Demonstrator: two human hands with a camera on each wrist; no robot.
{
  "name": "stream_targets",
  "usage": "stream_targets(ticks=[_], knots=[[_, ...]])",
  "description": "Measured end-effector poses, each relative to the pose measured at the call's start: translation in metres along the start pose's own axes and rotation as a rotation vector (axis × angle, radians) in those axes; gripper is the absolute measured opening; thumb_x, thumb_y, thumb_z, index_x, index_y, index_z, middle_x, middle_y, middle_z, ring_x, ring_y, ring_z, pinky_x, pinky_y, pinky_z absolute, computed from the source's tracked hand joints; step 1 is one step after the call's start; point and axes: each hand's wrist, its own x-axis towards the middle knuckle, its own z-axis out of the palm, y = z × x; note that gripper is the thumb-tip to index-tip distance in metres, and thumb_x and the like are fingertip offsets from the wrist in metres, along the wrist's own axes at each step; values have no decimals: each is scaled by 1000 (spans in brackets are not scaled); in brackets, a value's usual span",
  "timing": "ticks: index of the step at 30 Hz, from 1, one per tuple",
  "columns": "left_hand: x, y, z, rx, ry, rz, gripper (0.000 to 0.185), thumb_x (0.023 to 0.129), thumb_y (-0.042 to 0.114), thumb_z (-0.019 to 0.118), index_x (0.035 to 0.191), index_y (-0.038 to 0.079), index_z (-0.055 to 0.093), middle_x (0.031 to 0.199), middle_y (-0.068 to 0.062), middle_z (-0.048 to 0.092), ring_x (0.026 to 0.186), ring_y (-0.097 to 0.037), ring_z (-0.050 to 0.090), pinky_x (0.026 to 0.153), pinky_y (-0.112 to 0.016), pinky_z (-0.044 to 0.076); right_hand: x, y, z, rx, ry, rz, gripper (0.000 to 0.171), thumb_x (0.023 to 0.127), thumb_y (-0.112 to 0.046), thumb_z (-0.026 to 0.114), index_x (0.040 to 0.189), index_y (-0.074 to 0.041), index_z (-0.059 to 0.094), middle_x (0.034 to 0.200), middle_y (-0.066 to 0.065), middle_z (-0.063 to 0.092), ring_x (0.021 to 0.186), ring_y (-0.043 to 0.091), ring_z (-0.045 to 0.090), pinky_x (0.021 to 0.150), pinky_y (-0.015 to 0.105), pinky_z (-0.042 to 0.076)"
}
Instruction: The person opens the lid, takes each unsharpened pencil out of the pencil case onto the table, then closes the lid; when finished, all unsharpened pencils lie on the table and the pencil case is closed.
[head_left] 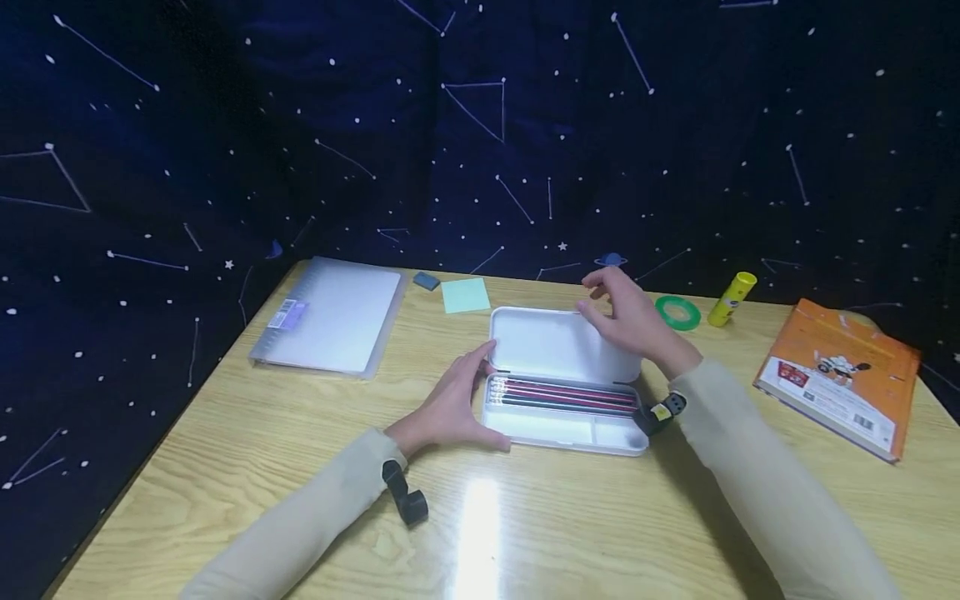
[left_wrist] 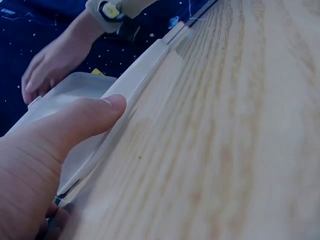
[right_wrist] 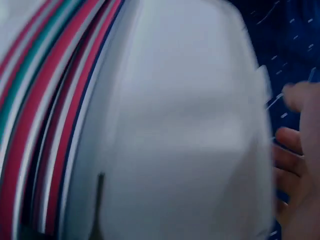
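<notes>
White plastic pencil case (head_left: 564,429) lies open at the middle of the light wooden table (head_left: 300,467), hinged lid (head_left: 558,343) tipped back on the far side. A row of red, green and dark striped pencils (head_left: 566,394) lies in the far compartment of the tray; near compartments show bare white. In the right wrist view the pencils (right_wrist: 45,115) run beside the inner face of the lid (right_wrist: 175,125).

Left hand (head_left: 450,408) is at the case's left end, fingers loosely spread, thumb along the near left corner and fingertips at the hinge end; the left wrist view shows the thumb (left_wrist: 75,125) pressed flat against the case rim (left_wrist: 135,85). Right hand (head_left: 630,321) is over the lid's far right corner, fingers relaxed and slightly apart; fingertips (right_wrist: 290,147) are at the lid edge, real contact cannot be told.

Far left: translucent grey plastic folder (head_left: 330,317). Just right of it a small blue eraser (head_left: 426,281) and a pale green sticky-note pad (head_left: 465,295). Far right: green tape roll (head_left: 678,312), yellow glue stick (head_left: 731,298). Right edge: orange book (head_left: 840,375). Dark blue star-patterned cloth (head_left: 225,150) hangs behind.
</notes>
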Motion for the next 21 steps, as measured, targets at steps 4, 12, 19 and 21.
stream_targets(ticks=[4,12,19,21], knots=[[0,-2,0,8,4,13,137,47,45,94,154,17,14,121,1,45,106,-13,44,94,-32,42,-15,-16,-5,-36,174,-174,30,89,-12,65,114,2,57,114,19,52,101,33,53,86,48,45],[1,-3,2,0,-5,7,138,47,47,94,155,19,11,122,1,45,106,-13,45,93,-31,43,-55,-36,10,-147,52,-191,21,84,-12,71,103,-6,64,79,4,57,66,15,48,55,25,40],[1,0,0,-9,-12,-3,138,47,45,94,154,19,10,124,-1,45,111,-15,46,99,-33,42,-77,-19,20,-40,-252,-83,14,88,-14,69,101,-11,70,61,-7,46,56,8,40,53,22,35],[0,0,0,-12,-8,-3,138,47,45,94,154,19,11,124,-1,45,111,-16,47,100,-34,42,-81,-13,24,-28,-276,-63,14,87,-14,69,101,-11,70,60,-6,44,55,8,39,53,22,34]])
